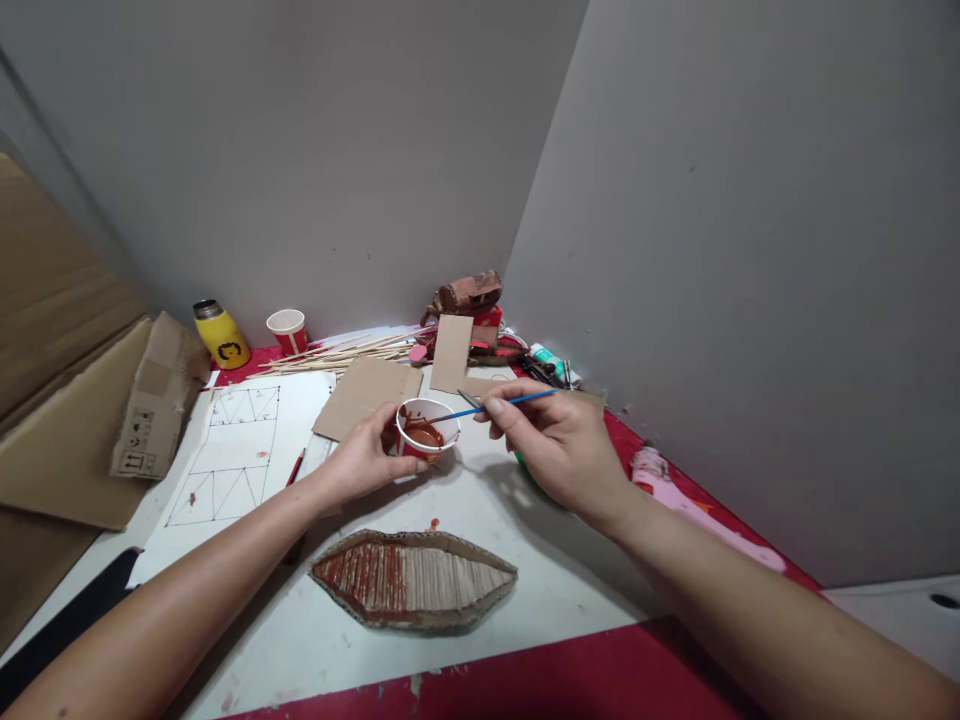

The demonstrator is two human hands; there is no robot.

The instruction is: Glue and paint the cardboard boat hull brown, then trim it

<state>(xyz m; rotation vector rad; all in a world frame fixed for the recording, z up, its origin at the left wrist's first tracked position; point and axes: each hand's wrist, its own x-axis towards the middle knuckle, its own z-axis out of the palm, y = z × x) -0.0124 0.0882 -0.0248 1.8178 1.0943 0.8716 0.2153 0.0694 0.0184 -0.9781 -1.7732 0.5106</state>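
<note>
My left hand (367, 452) is wrapped round the side of a paper cup (427, 407) with reddish-brown paint inside. In my right hand (559, 440) is a thin blue paintbrush (529, 397), pinched between thumb and fingers, its tip down inside the cup. Below the hands a boat-shaped cardboard piece (412, 580) lies on the white surface. Its ribbed inside is painted reddish-brown on the left part and is bare, pale on the right.
A drawing sheet (232, 450), cardboard pieces (367, 392) and wooden sticks (360, 352) lie behind. A yellow bottle (223, 335) and another cup (287, 330) stand at the back left. Large cardboard (67, 420) fills the left side; a pink-stained cloth (690, 505) lies right.
</note>
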